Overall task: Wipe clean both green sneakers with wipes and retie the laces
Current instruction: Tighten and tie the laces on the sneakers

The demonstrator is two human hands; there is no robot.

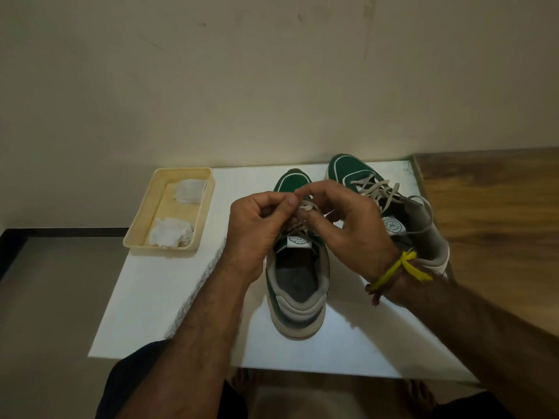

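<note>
Not much to read here, honestly. Each green sneaker has a white tongue label with a round stamp-style logo on it: one on the near sneaker's tongue label [299, 241] in the middle of the white table [169, 297], and one on the far sneaker's tongue label [392, 225] toward the table's right edge. Both logos are too small and blurry to make out any letters or brand name. No other text, numbers or signs can be read anywhere else.
</note>
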